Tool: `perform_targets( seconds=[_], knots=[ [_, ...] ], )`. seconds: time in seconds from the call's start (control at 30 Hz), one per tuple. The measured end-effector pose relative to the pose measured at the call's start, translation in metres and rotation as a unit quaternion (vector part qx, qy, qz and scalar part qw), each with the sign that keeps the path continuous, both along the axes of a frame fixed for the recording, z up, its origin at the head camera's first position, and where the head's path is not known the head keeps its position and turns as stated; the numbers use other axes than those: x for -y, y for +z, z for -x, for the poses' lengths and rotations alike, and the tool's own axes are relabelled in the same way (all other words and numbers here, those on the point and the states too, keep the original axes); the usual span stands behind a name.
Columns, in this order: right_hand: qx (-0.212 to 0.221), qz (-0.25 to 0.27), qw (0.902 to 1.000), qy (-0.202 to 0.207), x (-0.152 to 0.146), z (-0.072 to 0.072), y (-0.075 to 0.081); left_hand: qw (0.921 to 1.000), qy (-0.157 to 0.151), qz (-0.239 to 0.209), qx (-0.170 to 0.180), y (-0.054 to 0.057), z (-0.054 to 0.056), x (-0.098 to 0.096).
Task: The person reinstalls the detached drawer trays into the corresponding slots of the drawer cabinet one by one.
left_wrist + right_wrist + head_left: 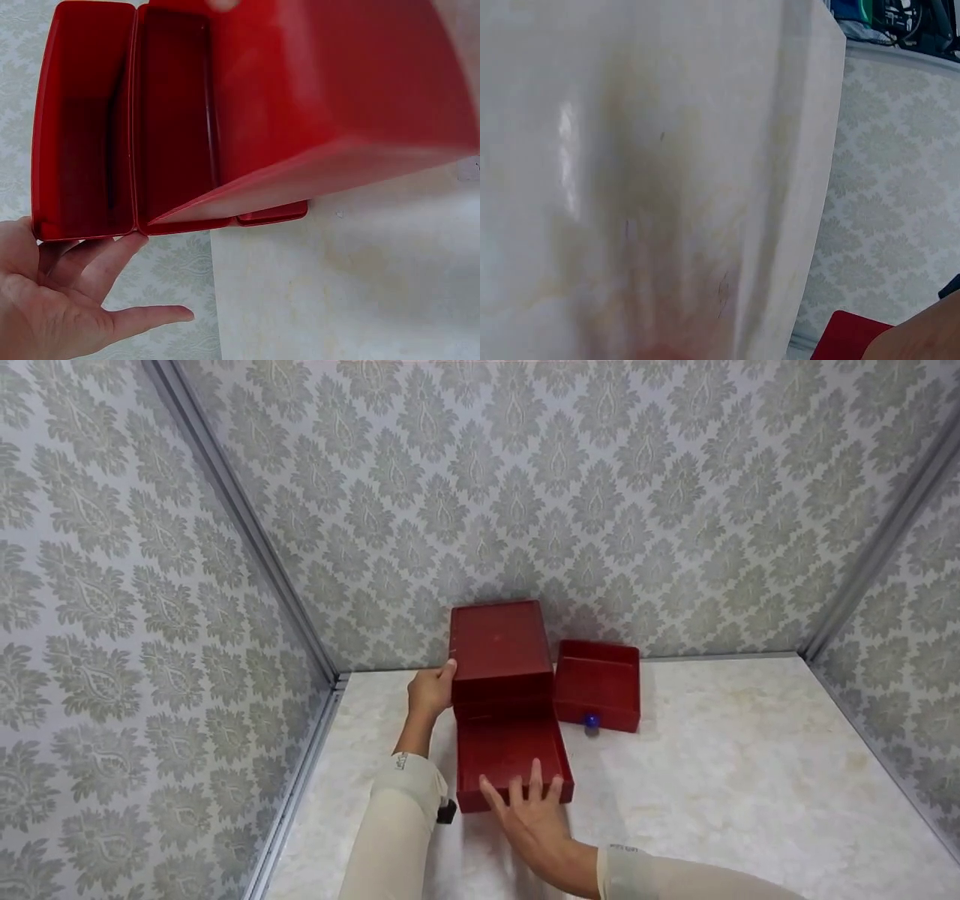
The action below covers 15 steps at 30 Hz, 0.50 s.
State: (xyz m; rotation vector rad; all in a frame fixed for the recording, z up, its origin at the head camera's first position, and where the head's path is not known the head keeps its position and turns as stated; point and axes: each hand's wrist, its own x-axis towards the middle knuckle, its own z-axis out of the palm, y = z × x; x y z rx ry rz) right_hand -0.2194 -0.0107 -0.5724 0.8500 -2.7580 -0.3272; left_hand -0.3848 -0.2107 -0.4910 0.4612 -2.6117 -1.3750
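A red drawer box (501,641) stands near the back wall, with a red drawer (506,750) pulled out of its lower front. In the left wrist view two hollow compartments (86,120) of the box show side by side. My left hand (433,688) rests against the box's left side, fingers extended along its edge and thumb held apart. At the front of the pulled-out drawer is my right hand (534,817), its spread fingers reaching over the front wall. The right wrist view shows only a red corner (847,337) beside that hand.
A separate red drawer (598,682) lies right of the box, with a round blue knob (592,721) at its front. The marbled white tabletop (720,780) extends to the right. Patterned walls (555,495) enclose the back and sides.
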Motion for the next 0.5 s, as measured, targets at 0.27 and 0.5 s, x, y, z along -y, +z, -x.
perform_targets(
  seconds=[0.27, 0.5],
  knots=[
    [-0.085, 0.022, 0.996, -0.015, 0.016, 0.036, -0.012, 0.9998, -0.008, 0.017, -0.005, -0.001, 0.0, 0.002],
    [-0.084, 0.002, 0.9959, -0.033, 0.023, 0.069, -0.022, 0.9998, -0.007, 0.014, -0.009, 0.002, -0.003, 0.0]
  ],
)
